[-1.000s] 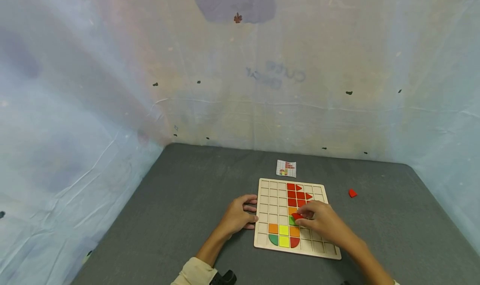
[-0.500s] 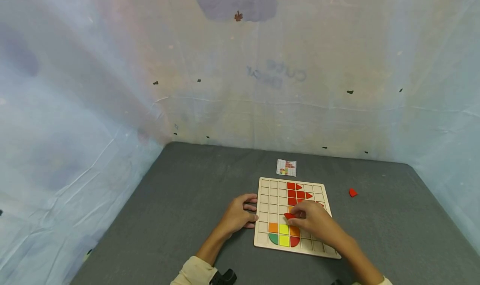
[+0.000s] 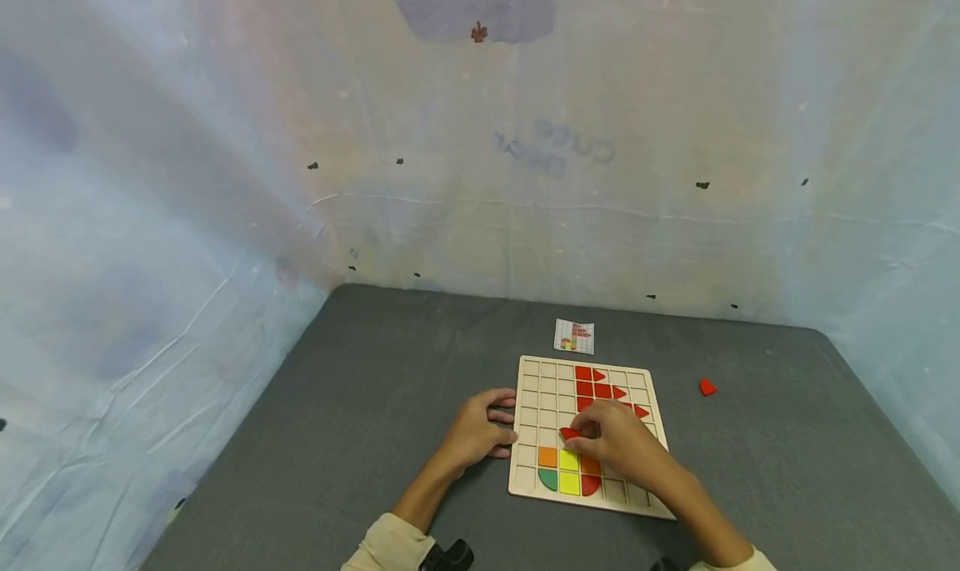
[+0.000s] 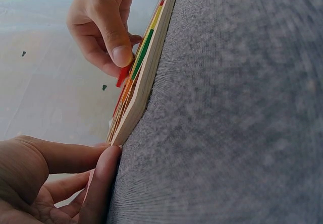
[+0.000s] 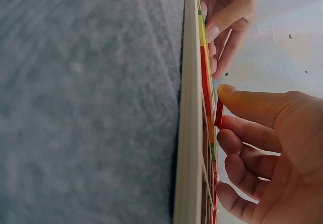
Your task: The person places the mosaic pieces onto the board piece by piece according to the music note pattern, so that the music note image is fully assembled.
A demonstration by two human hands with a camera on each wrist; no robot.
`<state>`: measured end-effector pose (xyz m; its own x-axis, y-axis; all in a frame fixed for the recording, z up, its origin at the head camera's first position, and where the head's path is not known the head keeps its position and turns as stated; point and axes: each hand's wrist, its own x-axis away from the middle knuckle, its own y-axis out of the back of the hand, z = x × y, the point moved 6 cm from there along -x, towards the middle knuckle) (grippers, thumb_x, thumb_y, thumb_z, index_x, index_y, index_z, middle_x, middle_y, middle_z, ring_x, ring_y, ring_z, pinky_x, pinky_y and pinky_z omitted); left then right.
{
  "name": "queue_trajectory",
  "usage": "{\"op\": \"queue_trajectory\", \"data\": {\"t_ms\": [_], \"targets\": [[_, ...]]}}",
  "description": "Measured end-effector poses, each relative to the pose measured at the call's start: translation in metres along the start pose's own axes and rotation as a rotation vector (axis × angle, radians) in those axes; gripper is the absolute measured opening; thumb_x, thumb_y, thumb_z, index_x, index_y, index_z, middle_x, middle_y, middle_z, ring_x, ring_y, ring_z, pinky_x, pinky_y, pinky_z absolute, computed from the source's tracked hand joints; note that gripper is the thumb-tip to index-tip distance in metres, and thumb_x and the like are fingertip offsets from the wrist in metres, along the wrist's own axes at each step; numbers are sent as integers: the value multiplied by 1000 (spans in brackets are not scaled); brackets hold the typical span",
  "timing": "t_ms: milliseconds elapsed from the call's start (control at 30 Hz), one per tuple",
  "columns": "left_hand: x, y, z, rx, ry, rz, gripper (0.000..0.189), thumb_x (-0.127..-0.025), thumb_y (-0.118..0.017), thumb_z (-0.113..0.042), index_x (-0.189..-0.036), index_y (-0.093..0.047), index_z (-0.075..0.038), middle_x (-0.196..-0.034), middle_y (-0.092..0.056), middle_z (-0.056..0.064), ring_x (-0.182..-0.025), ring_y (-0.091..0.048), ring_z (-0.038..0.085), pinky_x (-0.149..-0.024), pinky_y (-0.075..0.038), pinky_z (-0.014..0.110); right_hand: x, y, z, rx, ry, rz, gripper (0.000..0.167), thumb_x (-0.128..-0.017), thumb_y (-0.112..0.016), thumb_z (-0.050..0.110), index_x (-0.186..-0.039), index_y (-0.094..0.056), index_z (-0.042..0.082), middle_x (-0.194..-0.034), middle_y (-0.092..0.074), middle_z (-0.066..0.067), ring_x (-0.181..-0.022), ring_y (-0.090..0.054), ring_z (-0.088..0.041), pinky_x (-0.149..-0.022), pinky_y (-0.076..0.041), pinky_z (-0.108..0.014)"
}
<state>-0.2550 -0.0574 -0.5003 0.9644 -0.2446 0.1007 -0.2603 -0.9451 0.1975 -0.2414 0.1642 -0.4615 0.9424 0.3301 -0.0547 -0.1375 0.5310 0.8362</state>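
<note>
A wooden grid board [image 3: 528, 417] lies on the dark table, partly filled with flat red, orange, yellow and green pieces. My left hand [image 3: 474, 428] grips its left edge, thumb and fingertip meeting at the rim in the left wrist view. Between thumb and index finger my right hand [image 3: 618, 442] pinches a small red piece [image 3: 569, 433] with a curved side. This piece is tilted close over the grid, above the yellow squares [image 3: 569, 471]; the right wrist view shows the red piece [image 5: 219, 114] edge-on. The right hand hides several cells in the middle of the board.
Behind the board lies a small printed card [image 3: 574, 337] with a coloured grid pattern. Another red piece [image 3: 707, 386] with a rounded side rests on the table [image 3: 780, 438] to the right. A pale cloth wall [image 3: 480, 221] stands along the table's back edge.
My right hand has moved left across the board with the red piece, from above the green piece to just behind the yellow squares. The left hand has stayed at the left edge.
</note>
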Motion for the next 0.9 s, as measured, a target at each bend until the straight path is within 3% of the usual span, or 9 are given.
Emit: {"op": "queue_trajectory", "data": {"t_ms": [600,900], "targets": [[0,0,-1,-5,-1,0,66,-84,-80,9,-146,-61,-4,-133,-64,14,-104,-69,24,-63,-67,36,0,1,5,12,60,14,14,-88,-87,18,-80,-77,23,-76,-60,14,-79,-51,-9,-69,-46,-27],[0,1,-1,-2,0,0,67,-83,-80,9,-146,-61,-5,-133,-64,13,-104,-69,24,-62,-66,37,0,3,4,-18,48,33,5,-91,-85,21,-91,-80,21,-87,-66,14,-85,-56,-9,-76,-53,-32]]}}
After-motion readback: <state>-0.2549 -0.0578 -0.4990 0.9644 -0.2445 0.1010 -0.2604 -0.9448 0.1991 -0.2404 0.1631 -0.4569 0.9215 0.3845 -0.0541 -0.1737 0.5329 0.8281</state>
